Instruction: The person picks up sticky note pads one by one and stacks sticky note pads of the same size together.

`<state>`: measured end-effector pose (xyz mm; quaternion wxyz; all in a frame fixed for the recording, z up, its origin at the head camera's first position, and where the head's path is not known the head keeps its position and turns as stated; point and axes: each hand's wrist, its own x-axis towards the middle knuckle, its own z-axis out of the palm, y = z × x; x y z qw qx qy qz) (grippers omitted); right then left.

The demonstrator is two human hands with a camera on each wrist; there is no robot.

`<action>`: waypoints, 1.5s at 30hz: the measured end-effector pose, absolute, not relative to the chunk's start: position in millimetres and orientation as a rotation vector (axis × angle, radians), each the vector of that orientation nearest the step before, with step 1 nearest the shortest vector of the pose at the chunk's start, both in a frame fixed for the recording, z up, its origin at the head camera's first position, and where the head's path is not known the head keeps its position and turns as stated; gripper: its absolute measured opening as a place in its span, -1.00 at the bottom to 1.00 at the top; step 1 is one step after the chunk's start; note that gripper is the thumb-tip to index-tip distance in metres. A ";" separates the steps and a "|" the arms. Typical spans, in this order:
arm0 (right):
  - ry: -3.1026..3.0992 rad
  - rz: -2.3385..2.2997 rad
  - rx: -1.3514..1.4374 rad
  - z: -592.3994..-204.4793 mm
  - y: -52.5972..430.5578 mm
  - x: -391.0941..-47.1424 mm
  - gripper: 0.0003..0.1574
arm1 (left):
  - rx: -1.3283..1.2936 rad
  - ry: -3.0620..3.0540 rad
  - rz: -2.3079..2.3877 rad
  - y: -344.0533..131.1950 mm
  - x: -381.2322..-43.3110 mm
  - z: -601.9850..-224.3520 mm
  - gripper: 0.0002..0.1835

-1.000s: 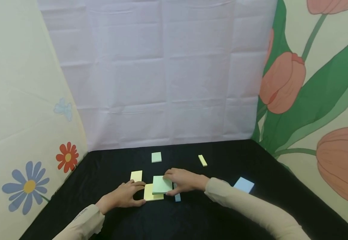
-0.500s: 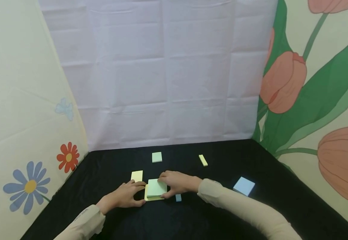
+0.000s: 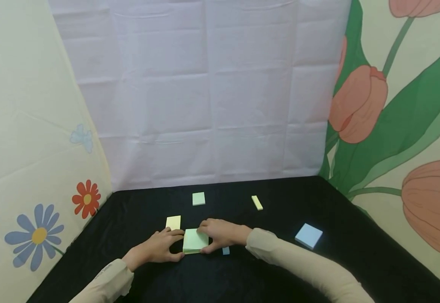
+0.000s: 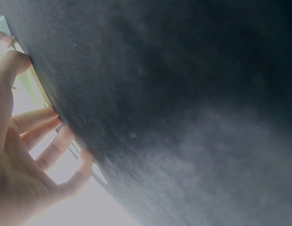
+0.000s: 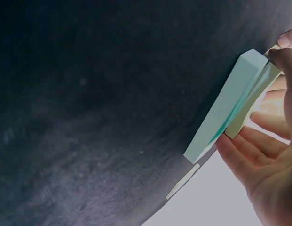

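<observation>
Head cam high, faces forward-down over table. Wrist cams close, low, tilted; face left hand, right hand; both share stack.

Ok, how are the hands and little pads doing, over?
Right hand grips green pad, atop yellow pad. Left hand at their left edge. Small blue block close by right hand, possible snag.

Gripped green pad and larger blue pad are looking smooth, matt, papery; worktop is showing matt cloth, backdrop creased fabric.
</observation>
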<state>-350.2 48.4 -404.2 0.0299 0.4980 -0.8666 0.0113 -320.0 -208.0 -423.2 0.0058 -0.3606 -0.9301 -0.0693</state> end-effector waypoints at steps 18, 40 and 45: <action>-2.691 0.073 1.544 -403.1 42.6 -345.5 -0.33 | -1.124 -2.897 -0.159 -205.8 -319.5 -419.0 -0.38; -2.742 0.085 1.502 -407.8 37.7 -347.2 -0.29 | -1.126 -2.890 -0.197 -207.1 -320.0 -421.0 -0.41; -2.741 0.090 1.505 -408.6 39.0 -346.8 -0.30 | -1.131 -2.886 -0.201 -207.2 -320.6 -421.6 -0.41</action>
